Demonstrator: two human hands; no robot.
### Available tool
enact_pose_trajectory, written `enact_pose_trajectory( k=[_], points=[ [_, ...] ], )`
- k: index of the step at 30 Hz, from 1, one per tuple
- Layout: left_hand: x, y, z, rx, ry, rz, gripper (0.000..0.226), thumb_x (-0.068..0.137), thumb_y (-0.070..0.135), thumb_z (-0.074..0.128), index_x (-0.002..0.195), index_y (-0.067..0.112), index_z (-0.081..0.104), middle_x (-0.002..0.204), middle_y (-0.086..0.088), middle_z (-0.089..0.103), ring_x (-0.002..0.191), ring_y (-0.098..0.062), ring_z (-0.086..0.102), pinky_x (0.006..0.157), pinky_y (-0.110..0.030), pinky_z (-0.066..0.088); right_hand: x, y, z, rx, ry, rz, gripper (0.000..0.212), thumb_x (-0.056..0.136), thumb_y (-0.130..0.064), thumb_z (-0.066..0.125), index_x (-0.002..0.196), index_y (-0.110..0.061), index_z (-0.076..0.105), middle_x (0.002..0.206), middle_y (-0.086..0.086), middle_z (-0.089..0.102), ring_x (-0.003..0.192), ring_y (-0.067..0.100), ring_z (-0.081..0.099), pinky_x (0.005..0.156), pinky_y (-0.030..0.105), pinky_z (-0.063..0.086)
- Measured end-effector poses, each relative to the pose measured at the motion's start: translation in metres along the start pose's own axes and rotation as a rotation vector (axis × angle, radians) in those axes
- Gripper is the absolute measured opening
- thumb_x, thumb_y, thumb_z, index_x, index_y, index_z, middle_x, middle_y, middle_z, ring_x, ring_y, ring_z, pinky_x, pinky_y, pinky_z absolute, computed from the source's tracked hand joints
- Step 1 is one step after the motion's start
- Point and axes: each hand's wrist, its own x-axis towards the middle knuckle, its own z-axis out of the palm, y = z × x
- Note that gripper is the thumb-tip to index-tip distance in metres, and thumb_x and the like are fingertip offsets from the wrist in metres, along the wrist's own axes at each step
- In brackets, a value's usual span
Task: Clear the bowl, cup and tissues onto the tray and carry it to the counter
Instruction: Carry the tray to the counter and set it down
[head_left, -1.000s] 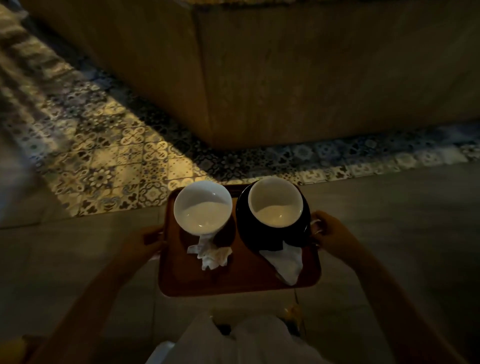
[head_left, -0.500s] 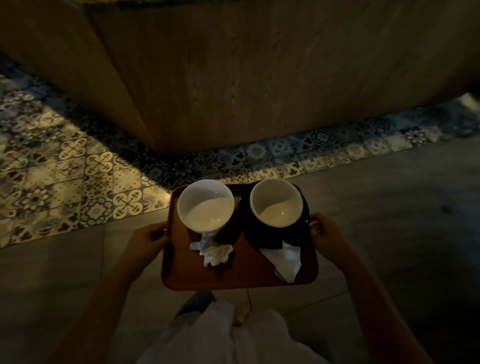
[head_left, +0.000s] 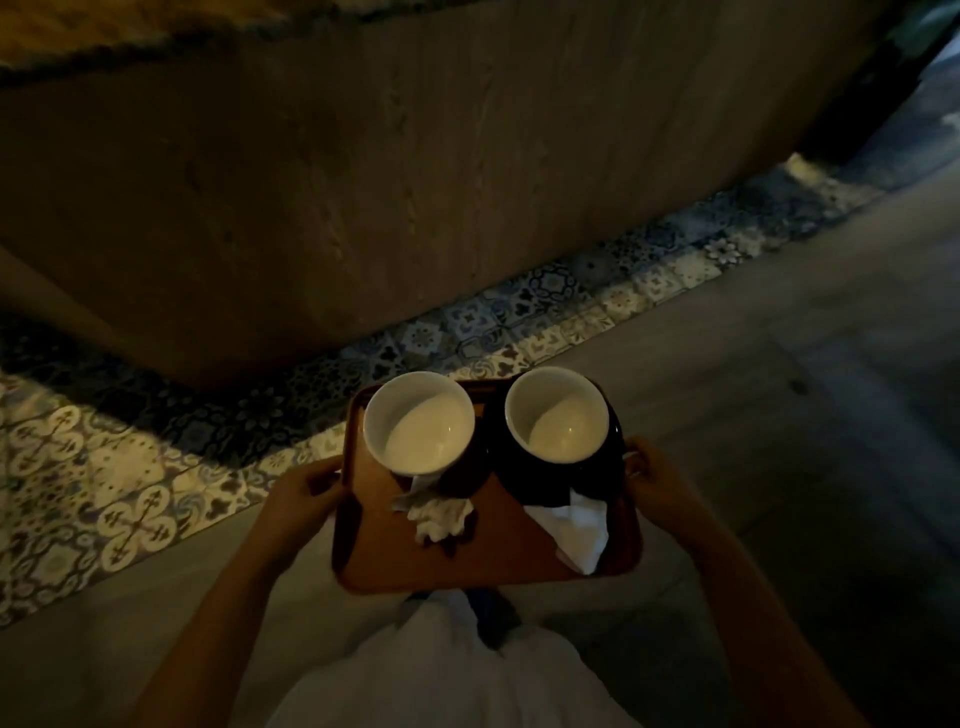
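No legible text, label, brand, number or sign appears in the head view. The floor tiles (head_left: 130, 499) carry ornamental patterns only, not characters. Low light limits the detail that can be resolved.

A band of patterned tiles (head_left: 130, 499) runs along the foot of a dim wooden wall (head_left: 415, 182), bordering plain grey floor (head_left: 779, 389).

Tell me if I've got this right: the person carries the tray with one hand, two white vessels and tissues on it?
Not quite: both hands hold the tray, the left hand and the right hand at opposite edges, as the head view shows. The rest is right.
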Motion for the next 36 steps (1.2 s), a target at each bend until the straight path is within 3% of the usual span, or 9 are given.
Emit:
enact_pose_trajectory(
  k=[6, 10, 14, 19, 23, 26, 29, 31, 36],
  points=[
    [0.077, 0.073, 0.025, 0.002, -0.062, 0.010, 0.036, 0.085, -0.003, 0.053, 0.105, 0.026, 0.058, 0.059, 0.020, 0.070, 0.074, -0.015, 0.062, 0.072, -0.033, 0.049, 0.074, -0.026, -0.056, -0.005, 0.052, 0.017, 0.024, 0.088, -0.001, 0.052, 0.112, -0.005, 0.052, 0.077, -0.001, 0.053, 0.070, 0.013, 0.052, 0.056, 0.021, 0.039],
    [0.114, 0.110, 0.041, -0.005, -0.051, 0.005, 0.036, 0.084, -0.006, 0.052, 0.107, 0.020, 0.061, 0.066, 0.012, 0.070, 0.077, -0.019, 0.061, 0.077, -0.038, 0.049, 0.124, -0.037, -0.082, 0.024, 0.042, 0.000, 0.024, 0.089, 0.001, 0.049, 0.111, -0.008, 0.051, 0.086, 0.010, 0.056, 0.078, 0.023, 0.054, 0.060, 0.026, 0.042],
    [0.145, 0.140, 0.063, -0.032, -0.009, -0.003, 0.034, 0.084, -0.006, 0.053, 0.104, 0.022, 0.060, 0.068, 0.014, 0.070, 0.076, -0.012, 0.061, 0.069, -0.029, 0.049, 0.181, -0.040, -0.110, 0.024, -0.021, -0.030, 0.018, 0.088, 0.002, 0.051, 0.100, -0.011, 0.048, 0.079, 0.009, 0.056, 0.070, 0.022, 0.054, 0.058, 0.028, 0.043],
    [0.177, 0.169, 0.099, -0.089, 0.061, -0.037, 0.032, 0.085, -0.005, 0.052, 0.105, 0.018, 0.061, 0.082, 0.004, 0.070, 0.081, -0.017, 0.063, 0.072, -0.032, 0.049, 0.259, -0.049, -0.153, -0.029, -0.076, -0.106, 0.018, 0.085, 0.000, 0.057, 0.096, -0.013, 0.052, 0.073, 0.006, 0.056, 0.073, 0.025, 0.057, 0.063, 0.030, 0.044],
    [0.198, 0.188, 0.128, -0.153, 0.147, -0.080, 0.041, 0.083, -0.009, 0.051, 0.120, 0.007, 0.057, 0.104, -0.014, 0.065, 0.095, -0.030, 0.061, 0.084, -0.040, 0.047, 0.316, -0.069, -0.191, -0.106, -0.116, -0.179, 0.011, 0.085, -0.002, 0.055, 0.092, -0.011, 0.054, 0.073, 0.003, 0.057, 0.071, 0.024, 0.056, 0.065, 0.030, 0.043],
    [0.215, 0.202, 0.145, -0.185, 0.189, -0.092, 0.040, 0.083, -0.008, 0.052, 0.117, 0.010, 0.059, 0.100, -0.010, 0.066, 0.090, -0.026, 0.062, 0.080, -0.037, 0.048, 0.352, -0.085, -0.213, -0.147, -0.156, -0.244, 0.012, 0.086, 0.001, 0.052, 0.086, -0.012, 0.053, 0.069, -0.002, 0.054, 0.066, 0.019, 0.053, 0.058, 0.027, 0.040],
    [0.234, 0.216, 0.155, -0.197, 0.234, -0.100, 0.038, 0.083, -0.005, 0.053, 0.111, 0.019, 0.059, 0.083, 0.006, 0.068, 0.081, -0.013, 0.061, 0.066, -0.026, 0.047, 0.384, -0.101, -0.223, -0.132, -0.200, -0.253, 0.028, 0.085, 0.004, 0.052, 0.073, -0.021, 0.048, 0.066, -0.004, 0.050, 0.063, 0.013, 0.049, 0.054, 0.022, 0.036],
    [0.249, 0.224, 0.155, -0.197, 0.246, -0.114, 0.037, 0.083, -0.005, 0.054, 0.104, 0.024, 0.061, 0.072, 0.016, 0.071, 0.081, -0.012, 0.061, 0.065, -0.026, 0.047, 0.403, -0.112, -0.225, -0.124, -0.223, -0.240, 0.025, 0.080, -0.005, 0.054, 0.068, -0.024, 0.044, 0.064, -0.004, 0.048, 0.061, 0.008, 0.046, 0.053, 0.020, 0.034],
    [0.299, 0.241, 0.144, -0.185, 0.257, -0.147, 0.037, 0.083, -0.007, 0.052, 0.114, 0.013, 0.061, 0.090, 0.002, 0.067, 0.085, -0.018, 0.062, 0.070, -0.030, 0.049, 0.461, -0.134, -0.218, -0.161, -0.234, -0.252, 0.011, 0.082, 0.002, 0.051, 0.082, -0.009, 0.050, 0.067, -0.004, 0.049, 0.063, 0.011, 0.046, 0.054, 0.018, 0.032]
  ],
)
